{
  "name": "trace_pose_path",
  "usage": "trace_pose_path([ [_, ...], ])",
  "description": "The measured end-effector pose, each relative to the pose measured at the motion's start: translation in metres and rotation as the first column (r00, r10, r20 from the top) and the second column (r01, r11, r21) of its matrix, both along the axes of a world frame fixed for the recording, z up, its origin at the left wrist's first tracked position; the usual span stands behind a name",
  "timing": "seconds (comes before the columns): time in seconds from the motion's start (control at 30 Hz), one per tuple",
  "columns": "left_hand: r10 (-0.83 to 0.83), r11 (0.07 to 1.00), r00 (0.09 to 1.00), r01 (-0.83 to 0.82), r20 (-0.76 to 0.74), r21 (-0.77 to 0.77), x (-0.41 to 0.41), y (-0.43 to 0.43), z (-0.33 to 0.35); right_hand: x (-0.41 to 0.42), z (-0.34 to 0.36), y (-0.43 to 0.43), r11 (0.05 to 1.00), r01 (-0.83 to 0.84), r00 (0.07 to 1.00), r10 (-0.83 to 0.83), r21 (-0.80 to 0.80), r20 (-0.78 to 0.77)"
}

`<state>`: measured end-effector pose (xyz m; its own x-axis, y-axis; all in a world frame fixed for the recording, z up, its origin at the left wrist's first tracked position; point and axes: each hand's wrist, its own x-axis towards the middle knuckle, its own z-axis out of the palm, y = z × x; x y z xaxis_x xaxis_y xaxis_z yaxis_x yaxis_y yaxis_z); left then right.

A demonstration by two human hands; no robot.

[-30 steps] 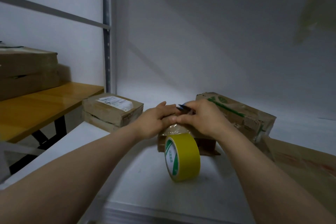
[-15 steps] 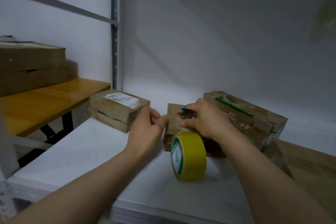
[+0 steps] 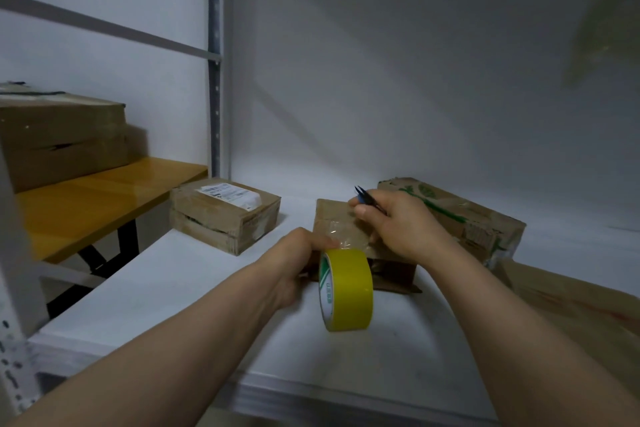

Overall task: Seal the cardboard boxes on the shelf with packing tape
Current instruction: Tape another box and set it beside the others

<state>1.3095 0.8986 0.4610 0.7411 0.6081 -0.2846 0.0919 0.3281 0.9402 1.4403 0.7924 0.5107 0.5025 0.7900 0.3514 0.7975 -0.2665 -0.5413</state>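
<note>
Pinching dark snips (image 3: 366, 198) over small box (image 3: 332, 217), right hand (image 3: 398, 229), grip of left hand (image 3: 294, 263) unclear beside it

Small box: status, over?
Left hand at roll, grip hidden. Right hand holds snips, on box top. Tape strip runs roll to box, uncut. Nothing in the way.

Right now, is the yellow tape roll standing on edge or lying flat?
On edge: the yellow tape roll stands on the white shelf, its green-printed side facing left.
</note>
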Motion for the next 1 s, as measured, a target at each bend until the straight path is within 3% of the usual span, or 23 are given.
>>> trace_pose_path([
  [0.1,-0.004,0.999,1.0,0.005,0.026,-0.034,0.003,0.006,0.0,-0.001,0.003,-0.006,1.0,0.002,1.0,-0.002,0.014,-0.009],
  [0.23,-0.031,0.998,0.999,0.032,0.029,-0.047,0.009,0.008,-0.002,0.002,0.005,-0.01,0.993,-0.019,1.0,0.019,-0.115,0.002],
  [0.4,-0.082,0.996,0.997,0.081,-0.013,-0.032,0.014,0.005,-0.002,0.017,0.002,-0.018,0.954,-0.004,0.984,0.057,-0.301,0.168],
  [0.57,-0.078,0.993,0.997,0.077,-0.002,-0.084,0.016,0.003,-0.004,0.021,-0.005,-0.026,0.919,0.043,0.932,0.104,-0.391,0.348],
  [0.73,-0.069,0.993,0.998,0.068,-0.006,-0.094,0.014,-0.002,-0.005,0.022,-0.01,-0.028,0.929,0.09,0.855,0.112,-0.358,0.506],
  [1.0,-0.024,0.998,0.999,0.023,-0.021,-0.063,0.007,-0.01,-0.003,0.016,-0.021,-0.028,0.952,0.035,0.876,0.117,-0.305,0.468],
])
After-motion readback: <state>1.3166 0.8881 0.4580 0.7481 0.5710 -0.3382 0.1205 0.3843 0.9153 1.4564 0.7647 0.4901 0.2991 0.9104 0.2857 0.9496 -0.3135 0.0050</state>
